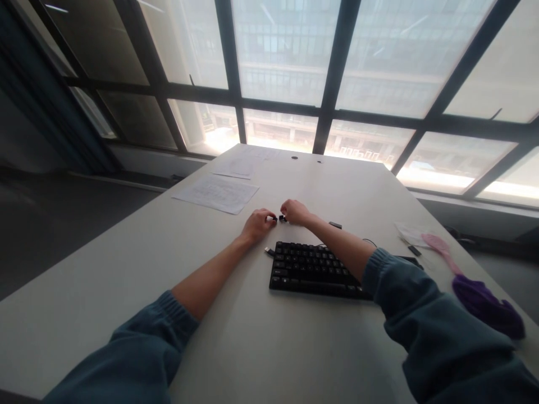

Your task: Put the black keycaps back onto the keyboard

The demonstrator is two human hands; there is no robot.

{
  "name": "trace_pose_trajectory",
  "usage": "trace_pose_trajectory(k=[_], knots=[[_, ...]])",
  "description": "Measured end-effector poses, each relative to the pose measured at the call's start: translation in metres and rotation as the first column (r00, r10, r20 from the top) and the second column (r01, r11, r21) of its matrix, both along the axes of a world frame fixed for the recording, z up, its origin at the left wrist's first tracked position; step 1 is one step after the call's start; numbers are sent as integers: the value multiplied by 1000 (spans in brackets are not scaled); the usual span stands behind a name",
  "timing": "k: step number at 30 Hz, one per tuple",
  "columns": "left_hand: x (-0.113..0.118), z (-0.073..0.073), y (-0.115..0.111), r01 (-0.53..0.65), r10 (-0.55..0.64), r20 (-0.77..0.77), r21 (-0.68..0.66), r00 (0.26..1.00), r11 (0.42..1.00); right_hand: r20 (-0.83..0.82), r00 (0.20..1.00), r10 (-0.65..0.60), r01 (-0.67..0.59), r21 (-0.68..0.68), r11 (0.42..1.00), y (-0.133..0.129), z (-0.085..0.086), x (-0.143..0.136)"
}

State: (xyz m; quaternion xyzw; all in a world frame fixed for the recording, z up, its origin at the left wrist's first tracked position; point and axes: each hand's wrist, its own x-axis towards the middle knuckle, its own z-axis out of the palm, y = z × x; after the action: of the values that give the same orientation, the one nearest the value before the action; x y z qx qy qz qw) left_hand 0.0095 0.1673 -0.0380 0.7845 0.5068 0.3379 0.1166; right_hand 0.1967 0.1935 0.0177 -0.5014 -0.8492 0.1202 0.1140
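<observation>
My left hand [257,225] rests at the middle of the white table, thumb and fingers pinched on a small black piece [275,219] about the size of a keycap. Just to its right, my right hand [295,212] is closed, its fingertips at a second small black piece [282,218]. The two pieces are close together with a narrow gap between them; their kind is too small to make out. Below the hands lies a black keyboard [311,266], its right part hidden under my right forearm. A USB plug [269,252] lies at its upper left corner.
Printed sheets [219,192] lie to the left at the back. On the right are a pink-handled purple duster [486,303], a clear plastic bag [410,233] and a small dark stick [415,251]. Another small dark object [336,225] sits behind the keyboard. Windows stand beyond the table [337,185].
</observation>
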Motion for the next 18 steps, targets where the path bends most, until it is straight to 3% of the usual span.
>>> trace_pose_trajectory(k=[9,13,18], knots=[[2,-1,-1,-72,73,39,-31,997,997,49,992,-118,122,-90,988,15,0,-24],[1,0,-3,-103,107,90,-47,990,994,-62,990,-129,125,-59,990,10,10,-23],[3,8,-12,-110,114,165,-32,980,993,-274,956,-104,125,60,990,-16,25,6]])
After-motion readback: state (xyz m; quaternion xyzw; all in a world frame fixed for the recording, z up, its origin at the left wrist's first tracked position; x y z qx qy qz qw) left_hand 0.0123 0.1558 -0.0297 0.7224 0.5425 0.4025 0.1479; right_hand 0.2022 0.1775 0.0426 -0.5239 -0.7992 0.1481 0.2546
